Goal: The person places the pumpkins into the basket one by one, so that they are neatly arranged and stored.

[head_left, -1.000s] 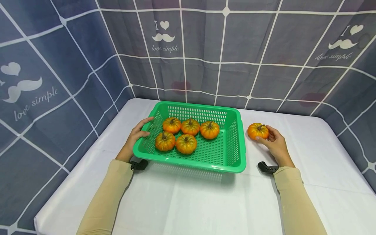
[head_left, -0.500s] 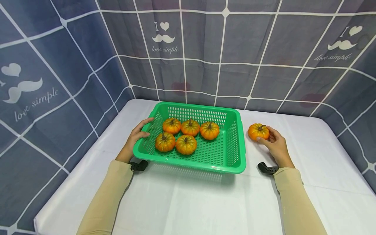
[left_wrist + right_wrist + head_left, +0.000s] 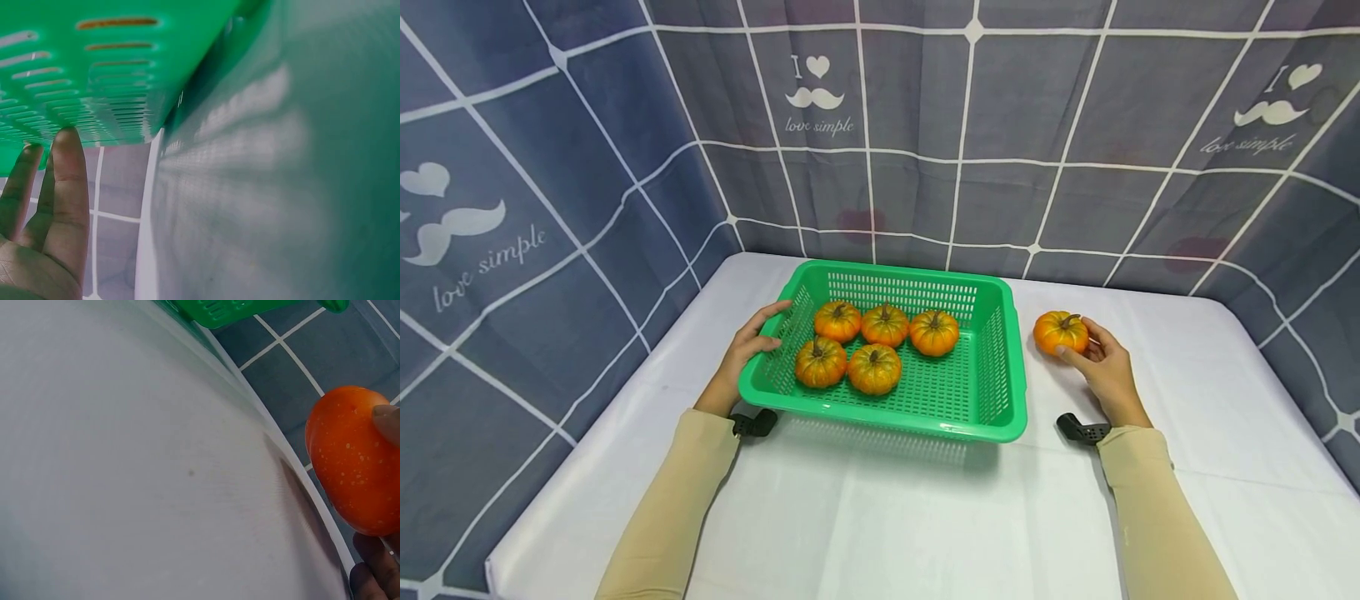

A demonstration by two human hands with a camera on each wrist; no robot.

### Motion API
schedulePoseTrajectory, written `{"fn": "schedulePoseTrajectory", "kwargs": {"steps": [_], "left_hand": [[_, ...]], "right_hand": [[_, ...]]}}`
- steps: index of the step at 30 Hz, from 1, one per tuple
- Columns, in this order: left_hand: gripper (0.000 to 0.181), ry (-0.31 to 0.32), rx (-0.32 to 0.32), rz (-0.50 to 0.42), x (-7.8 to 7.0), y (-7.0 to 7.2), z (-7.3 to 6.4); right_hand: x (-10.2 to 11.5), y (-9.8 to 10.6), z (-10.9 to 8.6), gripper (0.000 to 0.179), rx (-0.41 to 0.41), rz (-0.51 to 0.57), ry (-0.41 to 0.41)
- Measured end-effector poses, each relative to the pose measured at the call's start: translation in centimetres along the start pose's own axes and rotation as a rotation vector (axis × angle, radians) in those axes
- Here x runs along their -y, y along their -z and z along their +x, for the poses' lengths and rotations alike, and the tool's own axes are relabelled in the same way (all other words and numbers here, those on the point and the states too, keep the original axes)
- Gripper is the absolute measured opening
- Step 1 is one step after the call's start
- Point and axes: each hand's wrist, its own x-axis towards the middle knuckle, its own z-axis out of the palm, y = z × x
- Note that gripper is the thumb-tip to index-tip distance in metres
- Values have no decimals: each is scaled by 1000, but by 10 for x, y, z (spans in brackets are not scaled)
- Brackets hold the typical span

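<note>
My left hand (image 3: 741,354) holds the left side of a green slotted plastic basket (image 3: 880,421), thumb and index finger over the rim. In the left wrist view, other fingers (image 3: 67,200) lie nearly straight against the basket's outer wall (image 3: 119,81). Several small orange pumpkins (image 3: 875,369) sit in the basket, toward its left and middle. To the right of the basket, my right hand (image 3: 1108,367) grips another small pumpkin (image 3: 1060,332) between thumb and fingers. The right wrist view shows that pumpkin (image 3: 350,462) over a shadow on the tablecloth, apparently raised; its right part is cut off.
A white cloth covers the table (image 3: 910,533). Dark checked curtains (image 3: 917,108) with white lines hang behind the table and along both sides. Black cameras (image 3: 1081,429) are strapped to both wrists.
The pumpkin in my right hand has shifted very slightly upward in the head view. My left hand and the basket stay where they were.
</note>
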Motion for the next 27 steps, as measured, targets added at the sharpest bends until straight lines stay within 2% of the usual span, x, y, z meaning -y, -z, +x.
{"fn": "schedulePoseTrajectory", "kwargs": {"steps": [7,14,27], "left_hand": [[71,22,-5,19,-1,0,0],[70,14,-3,-10,0,0,-1],[68,0,2,-16,-3,-2,-3]], "right_hand": [[6,-1,1,79,-17,30,4],[18,-1,-1,78,-35,48,35],[47,-1,-9,74,-43,131,199]]}}
